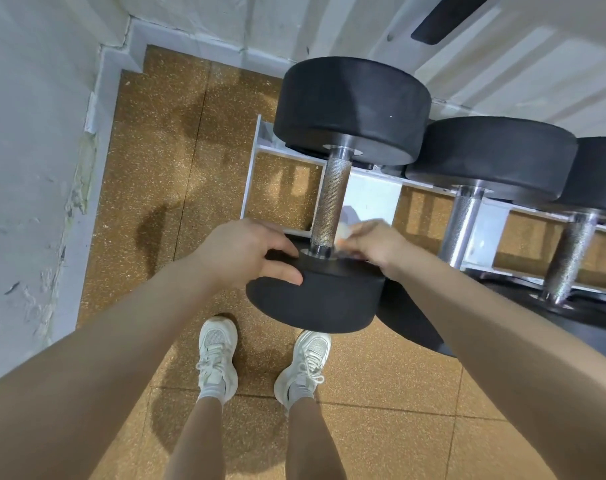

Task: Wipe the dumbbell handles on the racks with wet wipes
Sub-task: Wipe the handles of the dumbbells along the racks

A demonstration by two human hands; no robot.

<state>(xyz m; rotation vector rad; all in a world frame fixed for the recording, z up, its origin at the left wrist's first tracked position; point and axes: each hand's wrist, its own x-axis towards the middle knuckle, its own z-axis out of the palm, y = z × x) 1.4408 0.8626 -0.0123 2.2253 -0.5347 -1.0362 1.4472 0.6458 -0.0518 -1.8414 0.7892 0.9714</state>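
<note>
At the rack's left end, the nearest dumbbell's handle lies across the white rack. My right hand, blurred, pinches a wet wipe against the handle's near end. My left hand rests fingers-straight on the near weight, steadying. I'd wrap the wipe round and twist along the knurling. The neighbouring handle waits.

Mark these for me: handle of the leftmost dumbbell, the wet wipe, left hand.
dumbbell handle (331, 199): head view, middle of the knurled bar.
wet wipe (346, 233): head view, blurred white wad beside the handle's near end, at the right hand's fingertips.
left hand (240, 252): head view, back of the hand, resting on the near weight head.
</note>
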